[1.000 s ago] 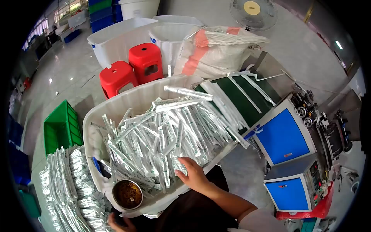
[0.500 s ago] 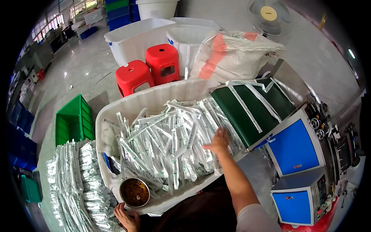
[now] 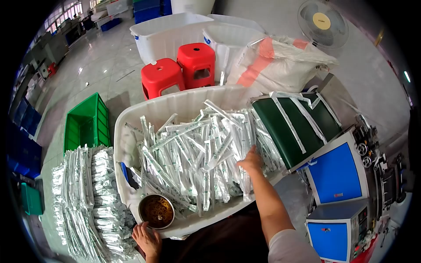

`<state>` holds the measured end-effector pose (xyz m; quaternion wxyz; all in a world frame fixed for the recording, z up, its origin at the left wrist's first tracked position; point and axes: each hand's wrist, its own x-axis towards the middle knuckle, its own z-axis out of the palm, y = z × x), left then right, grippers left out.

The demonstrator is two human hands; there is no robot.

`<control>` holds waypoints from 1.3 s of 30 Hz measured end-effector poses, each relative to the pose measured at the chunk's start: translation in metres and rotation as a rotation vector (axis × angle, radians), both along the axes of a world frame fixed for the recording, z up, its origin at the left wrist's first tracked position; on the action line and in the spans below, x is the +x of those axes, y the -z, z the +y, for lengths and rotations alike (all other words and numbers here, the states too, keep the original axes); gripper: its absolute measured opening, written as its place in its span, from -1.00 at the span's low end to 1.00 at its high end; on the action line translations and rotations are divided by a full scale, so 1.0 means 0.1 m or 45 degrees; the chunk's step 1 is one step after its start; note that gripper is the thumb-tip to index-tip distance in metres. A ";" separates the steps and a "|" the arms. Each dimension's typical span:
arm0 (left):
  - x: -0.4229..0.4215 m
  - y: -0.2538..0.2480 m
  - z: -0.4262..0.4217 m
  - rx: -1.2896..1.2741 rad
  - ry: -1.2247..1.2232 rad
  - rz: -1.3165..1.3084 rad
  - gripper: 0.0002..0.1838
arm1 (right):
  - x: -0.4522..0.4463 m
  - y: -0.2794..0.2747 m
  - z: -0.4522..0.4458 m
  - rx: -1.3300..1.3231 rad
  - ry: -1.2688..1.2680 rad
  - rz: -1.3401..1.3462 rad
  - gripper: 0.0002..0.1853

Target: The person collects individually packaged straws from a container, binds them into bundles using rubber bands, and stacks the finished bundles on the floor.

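The right grip point(image 3: 251, 161) is at the belt end of the heap of packets point(image 3: 197, 158), thumb held out from the fingers; the fingertips run in against the wrappers, so I cannot tell whether it is pinching any. The left grip point(image 3: 148, 240) is loosely spread at the near corner of the tub point(image 3: 184, 101), beside the bowl point(image 3: 142, 206) of bands point(image 3: 158, 210), with no packet in it.

What has just changed is mostly at the right hand: half a second ago its fingers stood out more clearly over the packets, and now they are in among them. That seems to put the handling down in the heap, at the side next to the belt point(image 3: 274, 125).

Against the earliest frame, the right hand has moved from the tub's near edge to that side. The cluster that overlapped the belt's near end is gone from there, leaving a few packets lying across the farther part; the main lot is in the tub, loosely jumbled, many pointing roughly towards the person. One now slants across the top of the heap. The left hand, then low and blurred, has come up to the corner. The stacks point(image 3: 79, 188) left of the tub look the same.
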<state>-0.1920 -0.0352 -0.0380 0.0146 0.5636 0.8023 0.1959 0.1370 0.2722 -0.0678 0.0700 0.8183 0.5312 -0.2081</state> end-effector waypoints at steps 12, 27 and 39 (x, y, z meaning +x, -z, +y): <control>-0.02 -0.03 0.00 0.164 0.017 -0.084 -0.72 | -0.06 -0.42 0.17 0.043 -0.266 -0.091 -0.20; 1.14 -0.21 1.44 -0.218 0.504 -0.669 -0.56 | 0.11 -1.65 -0.89 0.376 -1.135 -0.616 -0.57; 1.57 -0.14 1.06 -0.956 0.674 -2.870 -0.15 | 0.17 -1.42 -1.54 0.092 -0.231 1.402 -0.30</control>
